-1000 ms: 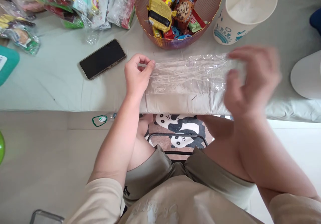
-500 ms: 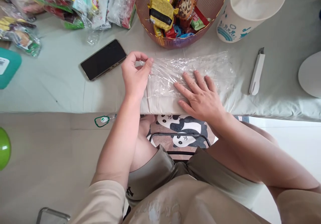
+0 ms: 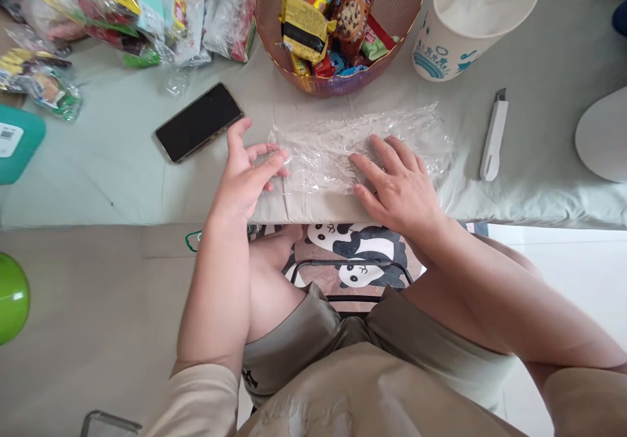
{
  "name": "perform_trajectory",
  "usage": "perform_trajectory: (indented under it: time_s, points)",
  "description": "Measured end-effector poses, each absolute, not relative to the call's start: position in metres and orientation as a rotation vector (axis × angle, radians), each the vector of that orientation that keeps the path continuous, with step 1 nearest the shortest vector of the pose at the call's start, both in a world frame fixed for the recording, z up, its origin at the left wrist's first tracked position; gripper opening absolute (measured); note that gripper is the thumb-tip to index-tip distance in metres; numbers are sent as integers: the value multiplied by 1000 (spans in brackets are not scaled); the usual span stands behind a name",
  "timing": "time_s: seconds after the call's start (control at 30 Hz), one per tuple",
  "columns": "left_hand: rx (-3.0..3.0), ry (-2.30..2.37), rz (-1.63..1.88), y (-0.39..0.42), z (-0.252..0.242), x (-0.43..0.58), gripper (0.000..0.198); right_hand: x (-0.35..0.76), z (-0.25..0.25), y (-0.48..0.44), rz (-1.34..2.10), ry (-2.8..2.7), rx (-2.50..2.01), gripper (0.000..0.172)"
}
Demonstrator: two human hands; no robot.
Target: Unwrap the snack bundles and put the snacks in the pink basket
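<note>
A crumpled clear plastic bag point(image 3: 323, 156) lies flattened along the table's front part. At its left end is my left hand point(image 3: 242, 176), its index finger raised and its other fingers apart. The left thumb tip and some fingertips are by the bag's edge; whether they touch it I cannot tell. My right hand point(image 3: 404, 192) rests palm down on the right half of the bag, fingers spread, covering part of the plastic.
Behind the bag stands a pinkish glass bowl point(image 3: 274, 55) of wrapped snacks. A phone point(image 3: 198, 122) lies to the left, with several packaged snacks point(image 3: 132, 25) beyond. On the right are a paper bucket point(image 3: 441, 58) and a white utility knife point(image 3: 494, 136).
My left hand has let go of the bag's left edge, opened its fingers and moved left and nearer to me. The bag has settled lower. My right hand stays on it.
</note>
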State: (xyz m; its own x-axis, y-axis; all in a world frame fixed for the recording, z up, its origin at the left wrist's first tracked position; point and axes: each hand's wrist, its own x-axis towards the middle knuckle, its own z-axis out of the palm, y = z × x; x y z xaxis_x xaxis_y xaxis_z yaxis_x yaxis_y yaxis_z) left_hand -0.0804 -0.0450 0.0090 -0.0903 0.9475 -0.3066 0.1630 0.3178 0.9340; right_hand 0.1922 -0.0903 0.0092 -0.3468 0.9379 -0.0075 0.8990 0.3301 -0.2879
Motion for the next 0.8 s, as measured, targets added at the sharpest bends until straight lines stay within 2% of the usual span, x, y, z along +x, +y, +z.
perform_trajectory:
  time_s: [0.1,0.47,0.63,0.8]
  points:
    - [1085,1443,874,-53,4,-80,85,192,11,-90,361,-2386,-1709,57]
    - [1089,1319,852,-53,15,-74,66,220,17,-72,286,-2162,-1912,49]
    - [1028,1264,715,-55,16,-72,90,219,21,-70,251,-2107,-1968,44]
    - [1098,1238,731,-50,20,-76,99,227,37,-70,464,-1889,-2137,44]
